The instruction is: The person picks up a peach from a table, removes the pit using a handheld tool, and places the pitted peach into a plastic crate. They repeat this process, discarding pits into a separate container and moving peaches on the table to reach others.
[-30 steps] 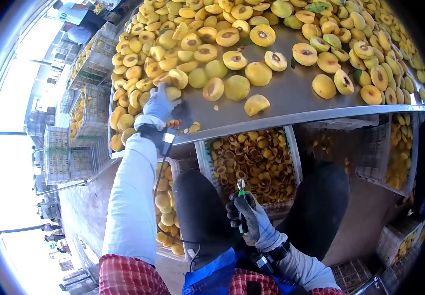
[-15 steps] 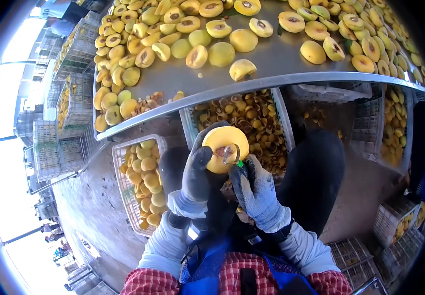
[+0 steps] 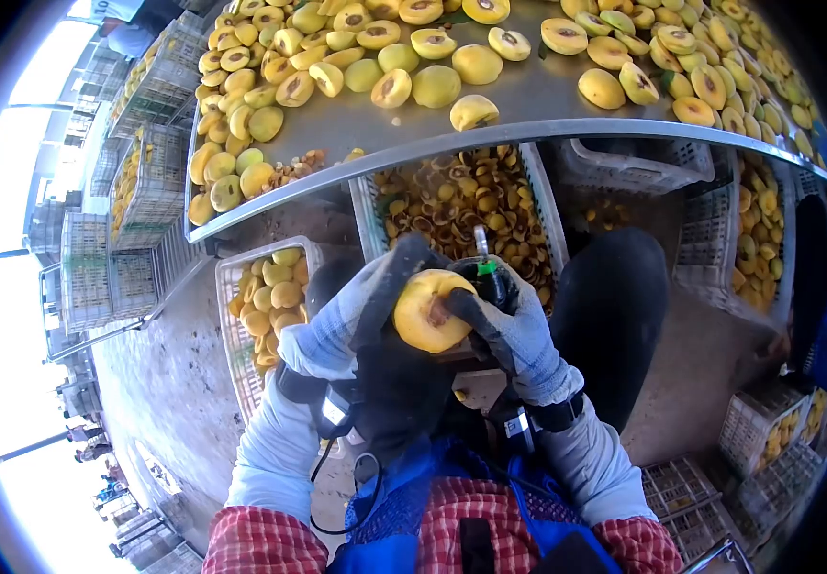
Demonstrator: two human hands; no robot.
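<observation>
Peach half [image 3: 430,311] clenched in left hand [image 3: 356,311], right hand [image 3: 514,330] gripping pitting tool [image 3: 486,260], crate of pits [image 3: 457,215] beneath.

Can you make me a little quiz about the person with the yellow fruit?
1. True or false: both gloved hands are on one peach half.
2. Which hand grips the pitting tool? A left hand, B right hand.
3. What fills the crate under the table edge, just past the hands?

Key: 1 true. 2 B. 3 Brown pits and scraps.
</observation>
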